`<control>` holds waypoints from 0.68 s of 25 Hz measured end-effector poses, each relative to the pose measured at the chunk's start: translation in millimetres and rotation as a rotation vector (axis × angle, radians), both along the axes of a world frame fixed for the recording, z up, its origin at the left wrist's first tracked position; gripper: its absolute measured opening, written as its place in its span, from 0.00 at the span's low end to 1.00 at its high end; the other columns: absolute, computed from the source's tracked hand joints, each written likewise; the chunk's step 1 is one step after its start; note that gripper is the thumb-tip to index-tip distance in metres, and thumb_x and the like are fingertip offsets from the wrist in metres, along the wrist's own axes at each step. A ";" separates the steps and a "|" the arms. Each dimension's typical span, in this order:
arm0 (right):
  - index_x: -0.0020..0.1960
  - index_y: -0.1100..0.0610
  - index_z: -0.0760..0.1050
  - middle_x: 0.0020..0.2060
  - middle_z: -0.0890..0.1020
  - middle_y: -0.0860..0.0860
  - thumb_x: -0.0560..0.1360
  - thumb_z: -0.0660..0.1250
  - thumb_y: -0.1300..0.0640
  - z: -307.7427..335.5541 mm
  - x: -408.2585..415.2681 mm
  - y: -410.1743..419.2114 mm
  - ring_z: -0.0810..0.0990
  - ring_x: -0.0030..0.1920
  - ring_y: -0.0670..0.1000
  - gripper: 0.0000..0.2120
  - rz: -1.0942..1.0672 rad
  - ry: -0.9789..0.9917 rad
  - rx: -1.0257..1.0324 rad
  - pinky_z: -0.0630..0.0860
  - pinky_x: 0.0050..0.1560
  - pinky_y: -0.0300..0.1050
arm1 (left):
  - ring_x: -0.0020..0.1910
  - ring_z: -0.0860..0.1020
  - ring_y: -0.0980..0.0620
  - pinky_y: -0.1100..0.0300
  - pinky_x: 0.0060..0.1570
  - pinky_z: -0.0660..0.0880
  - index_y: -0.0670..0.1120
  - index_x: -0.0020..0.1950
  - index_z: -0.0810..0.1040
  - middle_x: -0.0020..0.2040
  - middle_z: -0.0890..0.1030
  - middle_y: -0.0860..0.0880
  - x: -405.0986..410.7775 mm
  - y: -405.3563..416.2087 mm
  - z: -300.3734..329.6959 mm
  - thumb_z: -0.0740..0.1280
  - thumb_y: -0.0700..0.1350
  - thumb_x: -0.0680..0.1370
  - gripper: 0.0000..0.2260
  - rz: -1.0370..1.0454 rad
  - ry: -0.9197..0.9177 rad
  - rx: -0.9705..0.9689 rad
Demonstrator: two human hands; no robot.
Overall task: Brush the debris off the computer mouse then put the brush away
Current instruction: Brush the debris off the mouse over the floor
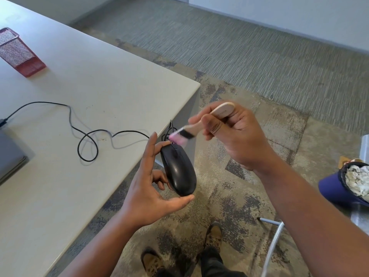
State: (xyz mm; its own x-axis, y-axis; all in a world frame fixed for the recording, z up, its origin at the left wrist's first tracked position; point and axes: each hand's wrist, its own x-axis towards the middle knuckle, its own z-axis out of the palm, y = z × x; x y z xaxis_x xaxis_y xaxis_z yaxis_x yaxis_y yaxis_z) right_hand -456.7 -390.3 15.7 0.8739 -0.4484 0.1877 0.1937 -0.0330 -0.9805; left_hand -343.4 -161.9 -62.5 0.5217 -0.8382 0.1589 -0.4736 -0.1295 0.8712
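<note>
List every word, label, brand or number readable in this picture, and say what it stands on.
No text can be read.
Brush handle: a small dark mark, too blurred to read.
Mouse, laptop, red mesh holder: no lettering shows.

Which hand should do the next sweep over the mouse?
The right hand. It already grips the brush, whose pink bristles sit at the front end of the mouse. The left hand is busy holding the mouse off the table edge.
</note>
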 end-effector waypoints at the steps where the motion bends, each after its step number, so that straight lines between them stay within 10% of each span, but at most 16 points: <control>1: 0.54 0.67 0.80 0.50 0.85 0.66 0.80 0.68 0.65 1.0 2.0 0.4 0.79 0.40 0.57 0.06 -0.040 -0.036 -0.039 0.78 0.44 0.51 | 0.35 0.84 0.46 0.56 0.35 0.77 0.58 0.88 0.44 0.81 0.68 0.53 0.4 0.3 0.0 0.86 0.53 0.63 0.66 -0.001 -0.003 0.004; 5: 0.54 0.61 0.83 0.50 0.85 0.67 0.80 0.69 0.66 5.9 0.1 2.3 0.81 0.42 0.65 0.05 0.132 -0.015 -0.212 0.78 0.44 0.61 | 0.37 0.85 0.44 0.48 0.35 0.80 0.60 0.88 0.43 0.81 0.67 0.56 -0.4 0.9 1.3 0.86 0.55 0.63 0.66 0.005 0.005 0.005; 12: 0.50 0.69 0.82 0.48 0.86 0.63 0.79 0.68 0.66 14.3 -22.4 -4.0 0.79 0.38 0.50 0.06 0.524 0.063 -0.105 0.75 0.41 0.42 | 0.33 0.83 0.49 0.50 0.32 0.80 0.61 0.88 0.43 0.79 0.69 0.59 0.4 -2.7 9.6 0.85 0.60 0.62 0.66 0.066 -0.004 0.007; 17: 0.49 0.62 0.83 0.45 0.87 0.59 0.79 0.70 0.60 5.7 -30.9 -18.9 0.81 0.40 0.51 0.05 0.144 0.200 -0.122 0.77 0.40 0.45 | 0.34 0.83 0.48 0.49 0.36 0.80 0.58 0.88 0.43 0.77 0.68 0.65 0.2 -2.5 12.2 0.84 0.58 0.62 0.65 0.071 -0.014 -0.011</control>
